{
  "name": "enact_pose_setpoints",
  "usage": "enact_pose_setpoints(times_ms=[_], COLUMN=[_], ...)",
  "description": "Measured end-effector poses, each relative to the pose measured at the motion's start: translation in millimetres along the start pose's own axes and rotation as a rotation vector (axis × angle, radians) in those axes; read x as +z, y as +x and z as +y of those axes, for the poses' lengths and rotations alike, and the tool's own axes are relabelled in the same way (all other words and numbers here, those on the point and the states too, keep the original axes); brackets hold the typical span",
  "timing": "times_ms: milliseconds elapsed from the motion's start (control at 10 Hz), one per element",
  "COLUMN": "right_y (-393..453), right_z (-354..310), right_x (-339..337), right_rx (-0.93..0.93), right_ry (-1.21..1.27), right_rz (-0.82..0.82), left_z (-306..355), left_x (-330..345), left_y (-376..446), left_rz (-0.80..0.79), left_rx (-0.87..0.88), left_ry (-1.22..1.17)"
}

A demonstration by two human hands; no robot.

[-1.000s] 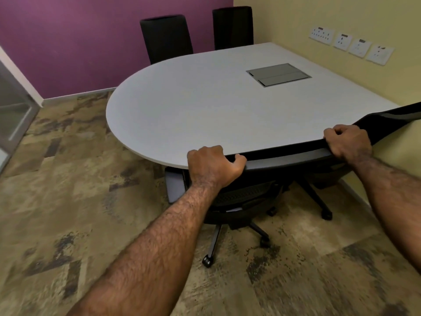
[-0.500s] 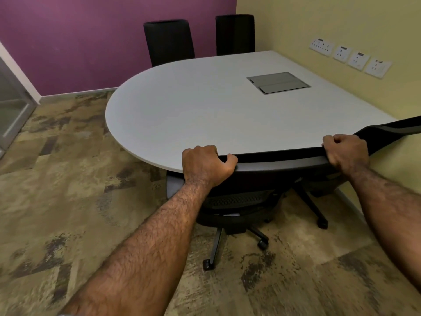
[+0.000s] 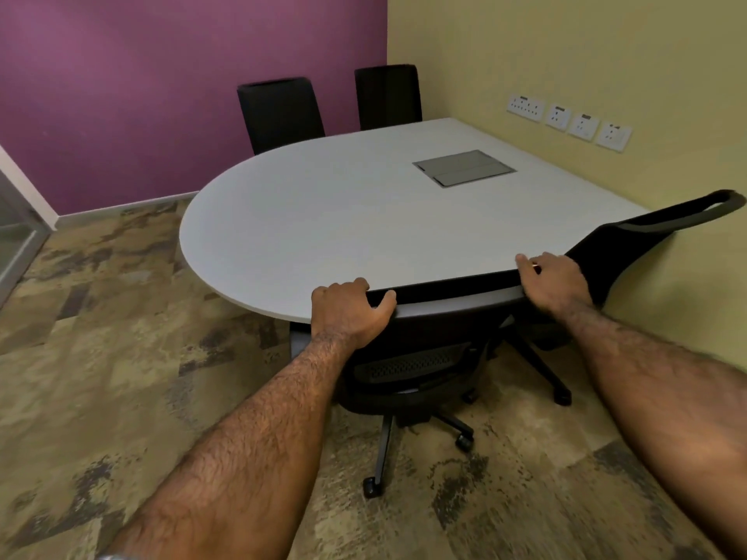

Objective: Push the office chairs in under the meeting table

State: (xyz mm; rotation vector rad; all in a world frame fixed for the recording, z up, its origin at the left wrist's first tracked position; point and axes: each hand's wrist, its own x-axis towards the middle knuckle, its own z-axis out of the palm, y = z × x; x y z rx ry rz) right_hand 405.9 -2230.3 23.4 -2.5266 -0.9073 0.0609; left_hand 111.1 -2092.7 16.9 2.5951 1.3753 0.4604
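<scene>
A white meeting table (image 3: 323, 220) with a rounded near end fills the middle of the head view. A black office chair (image 3: 416, 357) stands right in front of me, its seat tucked under the table's near edge and its backrest top touching that edge. My left hand (image 3: 349, 309) grips the left end of the backrest's top rail. My right hand (image 3: 553, 280) rests on the rail's right end, fingers loosely curled over it. A second black chair (image 3: 646, 232) stands to the right against the yellow wall. Two black chairs (image 3: 283, 111) (image 3: 388, 95) stand at the table's far side.
A grey cable box lid (image 3: 465, 167) is set into the tabletop. Wall sockets (image 3: 570, 121) line the yellow wall on the right. A glass door frame (image 3: 16, 236) stands at the left. Patterned carpet (image 3: 101, 337) lies open to the left of the table.
The chair has rolled further in under the table and its backrest now meets the edge. My right hand's fingers have loosened on the rail. My view has pulled back a little.
</scene>
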Motion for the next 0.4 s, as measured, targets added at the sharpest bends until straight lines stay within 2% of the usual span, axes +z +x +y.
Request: enact_pose_setpoints(times_ms=[100,200,400], right_y=[-24,-53,-99], right_z=[-9,-11,-59], right_x=[-2,5,11], right_rx=[-0.101,-0.082,-0.119], right_ry=[-0.112,-0.127,-0.080], right_rz=[0.031,0.044,0.081], left_z=[-9,-16,-52], left_x=[-10,-14,-40], left_y=[-6,-21,-45], left_rz=[-0.028,-0.034,-0.053], left_rx=[0.088,0.137,0.172], left_ry=[-0.099,-0.157,-0.085])
